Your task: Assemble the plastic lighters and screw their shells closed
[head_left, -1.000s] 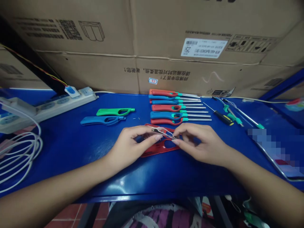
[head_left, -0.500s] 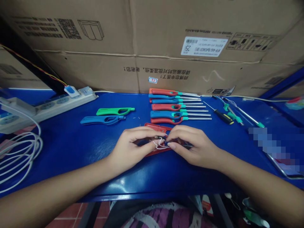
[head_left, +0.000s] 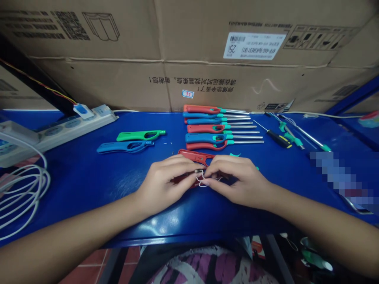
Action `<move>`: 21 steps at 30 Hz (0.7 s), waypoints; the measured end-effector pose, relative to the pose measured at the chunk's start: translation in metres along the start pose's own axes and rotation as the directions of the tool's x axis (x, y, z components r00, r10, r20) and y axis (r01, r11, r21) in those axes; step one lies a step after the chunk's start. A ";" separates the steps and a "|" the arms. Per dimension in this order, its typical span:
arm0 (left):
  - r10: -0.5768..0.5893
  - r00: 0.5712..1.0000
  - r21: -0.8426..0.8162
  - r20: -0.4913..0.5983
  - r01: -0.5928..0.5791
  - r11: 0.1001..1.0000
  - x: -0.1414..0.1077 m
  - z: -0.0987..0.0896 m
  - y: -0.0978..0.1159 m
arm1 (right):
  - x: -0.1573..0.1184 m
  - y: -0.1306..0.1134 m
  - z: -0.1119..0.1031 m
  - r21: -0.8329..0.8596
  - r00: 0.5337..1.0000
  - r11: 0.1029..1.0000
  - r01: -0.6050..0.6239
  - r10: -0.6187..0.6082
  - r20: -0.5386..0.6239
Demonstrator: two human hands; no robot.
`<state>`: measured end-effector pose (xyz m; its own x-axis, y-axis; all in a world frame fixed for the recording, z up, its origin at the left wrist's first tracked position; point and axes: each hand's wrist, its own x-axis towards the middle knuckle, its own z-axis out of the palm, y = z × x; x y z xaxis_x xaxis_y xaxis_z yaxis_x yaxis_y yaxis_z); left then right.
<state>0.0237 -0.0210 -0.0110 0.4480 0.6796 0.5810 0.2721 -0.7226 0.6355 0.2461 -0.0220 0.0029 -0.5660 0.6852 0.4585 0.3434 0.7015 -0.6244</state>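
Left hand (head_left: 167, 179) pinches small black part (head_left: 198, 171), right hand (head_left: 244, 180) thin white wire (head_left: 203, 185), fingertips nearly together, likely for fine control over red lighter casing (head_left: 194, 156).

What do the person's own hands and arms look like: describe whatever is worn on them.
The left hand and right hand wear no gloves. The left forearm and right forearm show no sleeve, watch, bracelet or marking.
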 end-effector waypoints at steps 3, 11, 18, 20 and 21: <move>-0.004 1.000 0.022 0.005 0.004 1.000 0.001 -0.001 -0.001 | 0.001 -0.001 -0.002 -0.017 0.999 0.999 0.032 -0.032 -0.010; 0.045 0.995 -0.004 0.092 -0.044 0.999 0.002 -0.005 0.001 | 0.004 0.003 -0.007 0.104 1.000 0.994 -0.014 0.015 -0.009; 0.111 0.982 -0.014 0.156 -0.110 0.994 0.002 -0.006 0.004 | 0.006 0.010 -0.009 0.258 0.968 0.937 -0.236 0.204 0.145; 0.108 0.982 -0.012 0.155 -0.107 0.994 0.002 -0.005 0.004 | 0.006 0.010 -0.009 0.252 0.964 0.935 -0.251 0.218 0.151; 0.089 0.986 -0.013 0.143 -0.088 0.996 0.002 -0.004 0.004 | 0.006 0.010 -0.009 0.234 0.967 0.941 -0.243 0.215 0.138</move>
<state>0.0219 -0.0223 -0.0054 0.5872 0.5877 0.5567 0.2210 -0.7779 0.5882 0.2532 -0.0091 0.0050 -0.5770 0.7860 0.2218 0.2853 0.4484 -0.8471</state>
